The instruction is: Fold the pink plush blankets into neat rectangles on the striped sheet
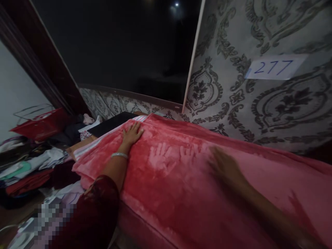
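A plush pinkish-red blanket (pixel 155 193) lies spread over a long raised surface in front of me, its pile marked with handprints. My left hand (pixel 132 134) rests flat on the blanket near its far left edge, fingers apart, a silver bangle on the wrist. Over the blanket's right half is my right hand (pixel 224 162), smeared by motion, so its fingers are unclear and I cannot tell whether it touches the cloth. A white striped edge of cloth (pixel 86 148) shows at the blanket's left end.
Behind the blanket stands a patterned wall (pixel 233 103) with a paper label (pixel 277 67) reading 277. A large dark screen (pixel 124 45) hangs at the back. Piled clothes (pixel 33 173) and a red bag (pixel 41 124) are at the left, near a black flat item (pixel 114 123).
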Demonstrator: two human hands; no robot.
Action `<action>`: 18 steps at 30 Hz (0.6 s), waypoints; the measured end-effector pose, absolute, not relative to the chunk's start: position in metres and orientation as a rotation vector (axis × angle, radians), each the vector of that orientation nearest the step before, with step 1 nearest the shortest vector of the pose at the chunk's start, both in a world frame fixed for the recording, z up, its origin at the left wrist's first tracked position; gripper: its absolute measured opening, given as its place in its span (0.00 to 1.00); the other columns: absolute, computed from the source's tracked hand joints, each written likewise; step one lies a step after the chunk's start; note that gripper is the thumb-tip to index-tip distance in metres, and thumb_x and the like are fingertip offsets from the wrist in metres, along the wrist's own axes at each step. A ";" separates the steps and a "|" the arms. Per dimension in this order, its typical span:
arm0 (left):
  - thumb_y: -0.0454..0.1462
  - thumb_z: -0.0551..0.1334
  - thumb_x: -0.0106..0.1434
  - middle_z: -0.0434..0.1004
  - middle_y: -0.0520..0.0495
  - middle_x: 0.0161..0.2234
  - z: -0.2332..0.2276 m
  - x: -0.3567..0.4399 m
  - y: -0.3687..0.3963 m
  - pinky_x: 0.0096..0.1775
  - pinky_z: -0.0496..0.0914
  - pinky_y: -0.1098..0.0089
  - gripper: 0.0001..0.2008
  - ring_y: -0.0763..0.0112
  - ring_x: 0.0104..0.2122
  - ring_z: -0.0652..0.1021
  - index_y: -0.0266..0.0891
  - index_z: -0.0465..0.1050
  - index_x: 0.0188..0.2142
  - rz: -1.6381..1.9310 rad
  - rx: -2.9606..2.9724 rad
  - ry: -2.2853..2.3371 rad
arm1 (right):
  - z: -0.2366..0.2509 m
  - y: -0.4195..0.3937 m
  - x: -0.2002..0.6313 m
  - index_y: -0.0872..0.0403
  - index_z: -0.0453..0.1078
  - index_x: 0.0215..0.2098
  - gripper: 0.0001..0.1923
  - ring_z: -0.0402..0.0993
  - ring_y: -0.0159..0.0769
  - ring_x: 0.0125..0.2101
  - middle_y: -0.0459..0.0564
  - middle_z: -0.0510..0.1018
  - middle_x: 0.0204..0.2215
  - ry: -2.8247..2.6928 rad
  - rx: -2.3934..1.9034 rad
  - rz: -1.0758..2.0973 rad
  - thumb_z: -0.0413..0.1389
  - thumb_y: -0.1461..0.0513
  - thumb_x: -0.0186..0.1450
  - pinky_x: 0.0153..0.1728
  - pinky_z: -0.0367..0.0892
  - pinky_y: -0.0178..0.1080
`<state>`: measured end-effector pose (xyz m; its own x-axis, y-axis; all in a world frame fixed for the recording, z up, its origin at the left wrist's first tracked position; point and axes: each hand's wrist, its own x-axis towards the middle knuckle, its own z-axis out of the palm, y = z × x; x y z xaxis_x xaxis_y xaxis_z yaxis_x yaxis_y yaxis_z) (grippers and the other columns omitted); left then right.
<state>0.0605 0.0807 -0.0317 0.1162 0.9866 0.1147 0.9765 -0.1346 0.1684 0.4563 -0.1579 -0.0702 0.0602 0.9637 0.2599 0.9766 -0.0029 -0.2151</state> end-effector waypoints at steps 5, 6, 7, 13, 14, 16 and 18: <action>0.54 0.44 0.71 0.47 0.49 0.74 -0.029 0.062 0.083 0.66 0.47 0.37 0.34 0.49 0.72 0.51 0.51 0.49 0.73 0.204 2.346 2.034 | -0.013 -0.061 0.294 0.55 0.47 0.74 0.35 0.37 0.49 0.73 0.57 0.44 0.74 -2.049 -1.911 0.297 0.39 0.48 0.74 0.69 0.40 0.60; 0.54 0.44 0.71 0.48 0.49 0.74 -0.030 0.062 0.084 0.66 0.48 0.37 0.34 0.49 0.71 0.51 0.51 0.49 0.73 0.204 2.358 2.029 | -0.010 -0.047 0.274 0.55 0.45 0.75 0.36 0.36 0.48 0.73 0.57 0.43 0.74 -2.028 -1.905 0.363 0.39 0.47 0.74 0.69 0.38 0.60; 0.54 0.44 0.71 0.48 0.48 0.73 -0.030 0.062 0.085 0.66 0.48 0.36 0.34 0.49 0.71 0.52 0.51 0.49 0.73 0.201 2.368 2.026 | -0.010 -0.035 0.259 0.54 0.45 0.75 0.36 0.35 0.49 0.73 0.56 0.43 0.74 -2.017 -1.886 0.408 0.38 0.46 0.74 0.69 0.37 0.61; 0.55 0.44 0.70 0.47 0.47 0.74 -0.029 0.061 0.090 0.64 0.49 0.32 0.34 0.46 0.71 0.50 0.49 0.51 0.72 0.169 2.366 2.018 | -0.036 -0.012 0.271 0.55 0.49 0.73 0.37 0.34 0.49 0.73 0.54 0.45 0.74 -1.985 -1.961 0.339 0.39 0.44 0.74 0.69 0.30 0.61; 0.55 0.44 0.70 0.47 0.47 0.74 -0.028 0.062 0.091 0.65 0.48 0.32 0.34 0.46 0.71 0.50 0.49 0.52 0.72 0.167 2.359 2.016 | -0.040 -0.016 0.288 0.55 0.50 0.73 0.37 0.36 0.50 0.73 0.55 0.46 0.74 -1.957 -2.011 0.299 0.39 0.44 0.74 0.69 0.32 0.62; 0.56 0.44 0.70 0.47 0.47 0.74 -0.026 0.063 0.093 0.65 0.48 0.33 0.34 0.47 0.72 0.49 0.49 0.51 0.72 0.166 2.346 2.017 | -0.045 -0.032 0.333 0.53 0.51 0.73 0.35 0.40 0.52 0.72 0.55 0.49 0.73 -1.876 -2.144 0.216 0.38 0.45 0.74 0.68 0.35 0.63; 0.55 0.43 0.70 0.47 0.47 0.74 -0.025 0.065 0.093 0.65 0.48 0.33 0.34 0.47 0.72 0.49 0.49 0.51 0.72 0.155 2.339 2.009 | -0.050 -0.059 0.388 0.50 0.53 0.72 0.34 0.44 0.54 0.71 0.54 0.52 0.73 -1.798 -2.290 0.107 0.37 0.45 0.75 0.67 0.39 0.65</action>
